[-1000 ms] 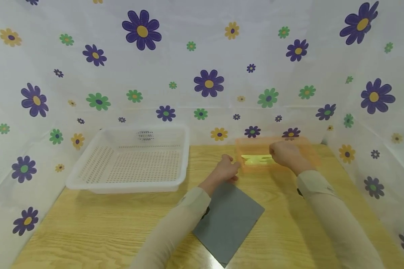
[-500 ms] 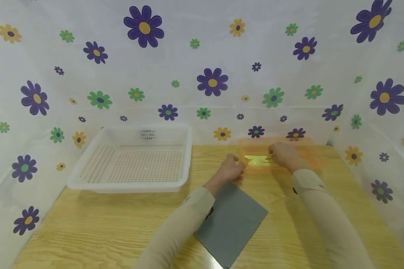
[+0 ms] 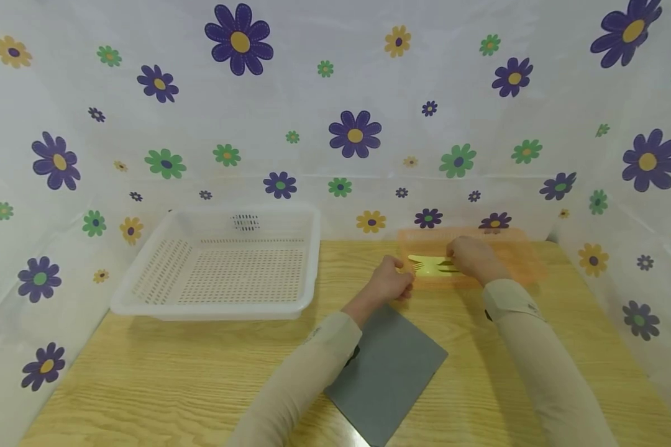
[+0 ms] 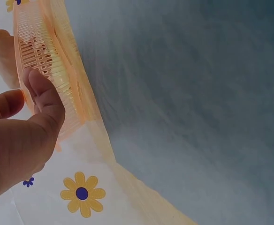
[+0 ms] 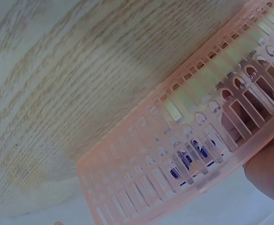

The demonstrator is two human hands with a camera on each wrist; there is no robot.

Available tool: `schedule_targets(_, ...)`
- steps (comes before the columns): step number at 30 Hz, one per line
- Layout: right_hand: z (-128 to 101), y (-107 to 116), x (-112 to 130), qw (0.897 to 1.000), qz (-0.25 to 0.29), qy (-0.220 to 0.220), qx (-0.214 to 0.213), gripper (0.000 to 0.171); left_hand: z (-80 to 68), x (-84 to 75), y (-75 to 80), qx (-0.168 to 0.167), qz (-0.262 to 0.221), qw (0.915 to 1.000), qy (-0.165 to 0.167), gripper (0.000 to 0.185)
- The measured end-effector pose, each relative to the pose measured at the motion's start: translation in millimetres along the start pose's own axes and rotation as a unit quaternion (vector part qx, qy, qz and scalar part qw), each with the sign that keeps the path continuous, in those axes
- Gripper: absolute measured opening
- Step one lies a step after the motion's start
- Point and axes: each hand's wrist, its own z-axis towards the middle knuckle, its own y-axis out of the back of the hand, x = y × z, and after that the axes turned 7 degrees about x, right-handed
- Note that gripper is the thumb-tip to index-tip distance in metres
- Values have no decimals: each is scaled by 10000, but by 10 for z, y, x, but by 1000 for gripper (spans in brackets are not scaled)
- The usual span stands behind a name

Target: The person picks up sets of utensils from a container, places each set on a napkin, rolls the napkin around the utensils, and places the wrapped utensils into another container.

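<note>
At the far right of the table: an orange basket (image 3: 514,261) sits by the back wall, with yellow forks (image 3: 427,265) inside.
Table (image 3: 145,379): light wood with wavy lines in it.
Walls: a white sheet (image 3: 335,124) hangs behind and on both sides, with purple, green and yellow flowers on it.
Left hand (image 3: 390,284): it is at the left end of the orange basket, with curled fingers; the wrist view shows the thumb (image 4: 45,101) pressed on the basket wall (image 4: 57,70), so it grips the basket.
Right hand (image 3: 472,257): it reaches down into the orange basket, just by the forks; I cannot tell if it holds one. The wrist view shows only a bit of the hand (image 5: 268,171) behind the slotted basket wall (image 5: 193,154).
White basket (image 3: 140,292): it is big with small holes, and sits at the far left, well apart from both hands.
Grey mat (image 3: 388,372): it lies flat and turned a bit, near the front, partly under the left sleeve (image 3: 302,379).
</note>
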Motion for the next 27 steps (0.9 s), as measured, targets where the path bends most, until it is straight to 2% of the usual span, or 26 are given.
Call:
schedule_targets(6,33,2,11,9999,-100,63,-45,17,-7,-11,0,35,-32,10000,-2,42)
schedule_targets(14,39,45,57,9997,16,-111,194,12,-10,-16,10,-3,-17,10000,73,41)
schedule_targets(27,35,91,41,9994,247,-143,170,6,-54,-44,8,-120,181,9997,71,38)
